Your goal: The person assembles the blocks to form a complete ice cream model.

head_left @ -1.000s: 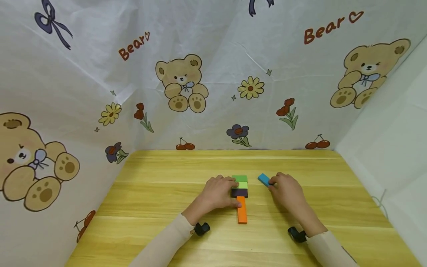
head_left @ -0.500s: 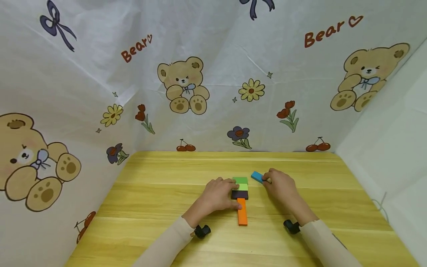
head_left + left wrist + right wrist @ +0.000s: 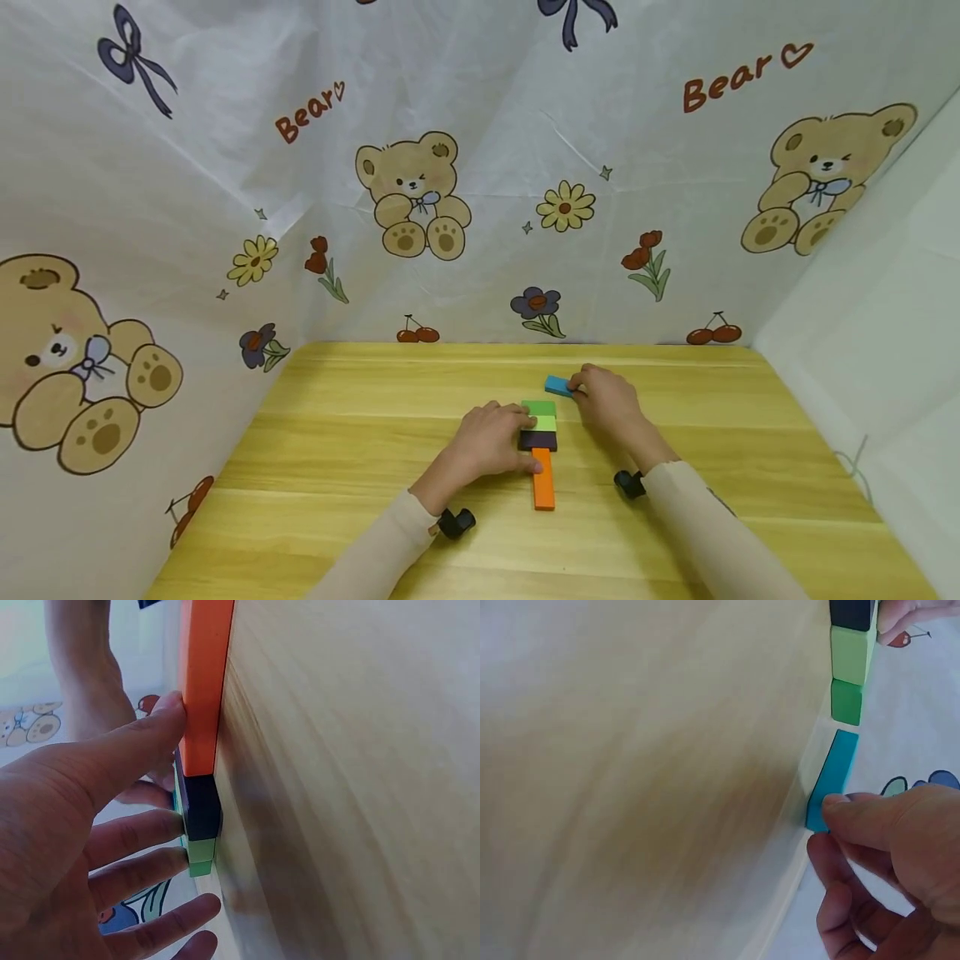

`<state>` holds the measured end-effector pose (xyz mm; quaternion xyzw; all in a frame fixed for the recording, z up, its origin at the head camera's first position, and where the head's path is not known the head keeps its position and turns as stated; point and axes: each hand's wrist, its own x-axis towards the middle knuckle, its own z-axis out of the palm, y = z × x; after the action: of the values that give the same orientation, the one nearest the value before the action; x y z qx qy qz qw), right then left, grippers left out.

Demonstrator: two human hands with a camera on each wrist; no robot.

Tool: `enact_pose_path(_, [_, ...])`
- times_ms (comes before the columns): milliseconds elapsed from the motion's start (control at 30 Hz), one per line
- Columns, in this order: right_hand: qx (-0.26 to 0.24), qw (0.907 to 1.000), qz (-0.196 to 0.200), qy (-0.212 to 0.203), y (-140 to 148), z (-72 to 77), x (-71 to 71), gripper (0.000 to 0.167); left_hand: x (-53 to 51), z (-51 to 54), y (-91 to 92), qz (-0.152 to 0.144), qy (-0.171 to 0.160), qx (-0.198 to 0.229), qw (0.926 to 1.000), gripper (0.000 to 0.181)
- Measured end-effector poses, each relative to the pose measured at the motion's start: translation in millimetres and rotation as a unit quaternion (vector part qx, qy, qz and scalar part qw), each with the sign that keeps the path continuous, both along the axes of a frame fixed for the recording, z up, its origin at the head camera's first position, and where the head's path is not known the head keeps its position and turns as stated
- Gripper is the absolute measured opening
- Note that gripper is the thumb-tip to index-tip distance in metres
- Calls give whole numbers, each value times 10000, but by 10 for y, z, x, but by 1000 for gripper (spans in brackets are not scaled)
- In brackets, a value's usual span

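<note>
A dark block (image 3: pixel 537 441), a light green block (image 3: pixel 544 423) and a green block (image 3: pixel 542 407) lie side by side in a column, with a long orange block (image 3: pixel 543 487) at the near end. My left hand (image 3: pixel 486 439) rests its thumb on the orange block and its fingertips on the dark and light green blocks, the fingers fairly straight. My right hand (image 3: pixel 611 406) pinches one end of a blue block (image 3: pixel 557 386) between thumb and fingers. In the right wrist view the blue block (image 3: pixel 834 776) sits just beyond the green block (image 3: pixel 847 703), a small gap between them.
The wooden table (image 3: pixel 337 433) spreads around the blocks. A white cloth (image 3: pixel 480 275) printed with bears and flowers hangs along its back edge, and another white surface borders the right side. Black wrist cameras (image 3: pixel 456 523) sit at both wrists.
My right hand has carried the blue block left and farther back, turning it from slanted to nearly crosswise, just behind the green block. My left hand has stayed on the column.
</note>
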<state>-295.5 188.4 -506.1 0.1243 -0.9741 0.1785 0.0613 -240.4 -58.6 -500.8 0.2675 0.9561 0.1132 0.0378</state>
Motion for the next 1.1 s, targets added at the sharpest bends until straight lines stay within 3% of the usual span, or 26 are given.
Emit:
enact_pose_path(267, [-69,9992,399,35,-123,-35,-196,14,6,-23,-19,34,63,53,10000,76])
enact_pose_path(500, [-3,9991,410,-50,-218,-64,-263,17,13,-23,-23,14,22,0,10000,76])
enact_pose_path(1100, [1,9982,574,-150,-248,-26,-194,17,22,-37,-22,24,-3,14,10000,76])
